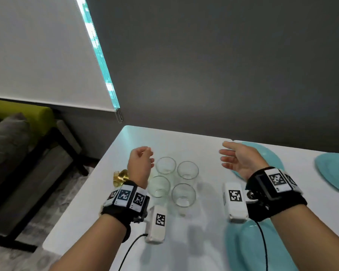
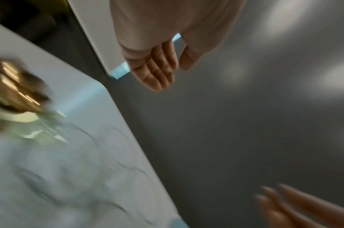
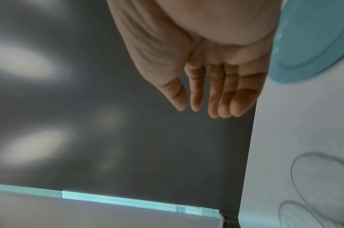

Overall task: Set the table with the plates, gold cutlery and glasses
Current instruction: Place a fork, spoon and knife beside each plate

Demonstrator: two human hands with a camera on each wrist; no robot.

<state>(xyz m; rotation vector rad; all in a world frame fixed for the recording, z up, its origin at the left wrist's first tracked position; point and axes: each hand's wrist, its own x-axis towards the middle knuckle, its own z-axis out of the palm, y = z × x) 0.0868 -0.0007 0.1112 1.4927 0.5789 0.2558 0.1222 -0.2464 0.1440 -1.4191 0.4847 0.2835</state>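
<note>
Several clear glasses [image 1: 176,181] stand grouped on the white table [image 1: 194,145], between my hands. My left hand [image 1: 142,163] hovers just left of the far-left glass [image 1: 165,165], fingers loosely curled, holding nothing; the left wrist view shows its fingers [image 2: 157,69] relaxed and empty. Gold cutlery [image 1: 121,178] stands in a holder behind my left wrist, blurred in the left wrist view [image 2: 17,88]. My right hand [image 1: 241,159] hovers open over a turquoise plate [image 1: 270,153], fingers [image 3: 225,95] straight and empty. Two more turquoise plates lie at right [image 1: 333,173] and near front [image 1: 249,249].
A dark grey wall [image 1: 223,75] rises right behind the table's far edge. A window blind [image 1: 37,51] hangs at left, above a green sofa [image 1: 22,114] and a black-framed bench [image 1: 37,173]. The table's left edge runs close beside the cutlery holder.
</note>
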